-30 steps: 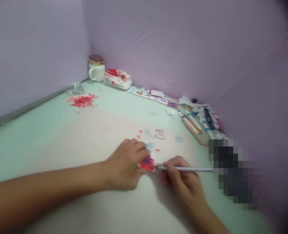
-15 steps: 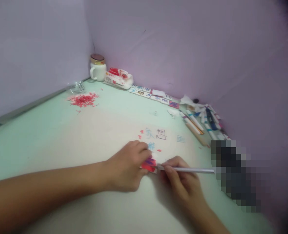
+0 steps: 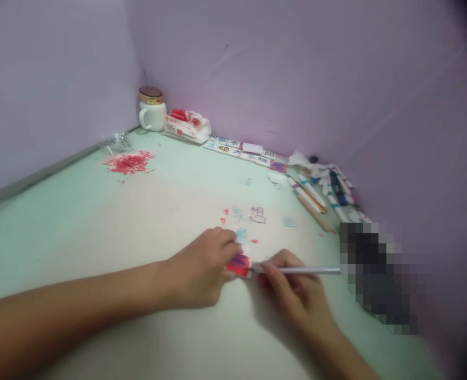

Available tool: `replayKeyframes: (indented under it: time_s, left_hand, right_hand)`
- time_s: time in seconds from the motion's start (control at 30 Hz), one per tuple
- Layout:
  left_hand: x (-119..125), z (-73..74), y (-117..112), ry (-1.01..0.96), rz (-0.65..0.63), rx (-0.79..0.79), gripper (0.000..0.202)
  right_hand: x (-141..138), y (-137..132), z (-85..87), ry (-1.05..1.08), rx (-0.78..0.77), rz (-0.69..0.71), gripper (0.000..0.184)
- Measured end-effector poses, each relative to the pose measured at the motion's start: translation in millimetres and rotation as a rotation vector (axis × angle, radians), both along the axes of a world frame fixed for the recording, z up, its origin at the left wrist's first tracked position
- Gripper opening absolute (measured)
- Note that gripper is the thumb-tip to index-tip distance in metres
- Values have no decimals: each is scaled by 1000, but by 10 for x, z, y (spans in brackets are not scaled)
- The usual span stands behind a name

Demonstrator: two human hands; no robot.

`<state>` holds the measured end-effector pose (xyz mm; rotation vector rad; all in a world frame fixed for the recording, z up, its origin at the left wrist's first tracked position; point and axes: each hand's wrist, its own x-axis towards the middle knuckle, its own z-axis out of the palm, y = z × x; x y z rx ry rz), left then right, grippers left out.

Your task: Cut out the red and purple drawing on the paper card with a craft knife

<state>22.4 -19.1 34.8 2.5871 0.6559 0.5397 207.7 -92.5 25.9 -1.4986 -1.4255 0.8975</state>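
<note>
My left hand (image 3: 201, 269) is closed on a small flat block (image 3: 239, 268) with a red top and a purple mark, steadying it against the table. The fingers hide its left side. In a pinch grip, my right hand (image 3: 292, 282) holds a slim silver craft knife (image 3: 312, 271) like a pen, lying nearly level. Its tip meets the right edge of the red top. Red scraps (image 3: 255, 241) lie just beyond the block. Behind it, Chinese characters (image 3: 257, 215) are written on the tabletop in blue and dark ink.
A pile of red shavings (image 3: 130, 162) lies at the far left. Along the wall stand a lidded white mug (image 3: 153, 113), a wipes pack (image 3: 188, 128) and a row of lettered blocks (image 3: 237, 152). Several markers (image 3: 308, 192) cluster at the right, near a blurred-out dark object (image 3: 379, 279).
The whole view has shifted slightly, so everything sits a little further left. Both hands keep their grips, and the knife tip stays at the block's right edge.
</note>
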Motion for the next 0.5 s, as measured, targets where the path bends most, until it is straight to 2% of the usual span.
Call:
replayKeyframes:
  time_s: [0.5]
  left_hand:
    - [-13, 2, 8, 9, 5, 9, 15]
  right_hand:
    - [46, 16, 26, 38, -56, -24, 33]
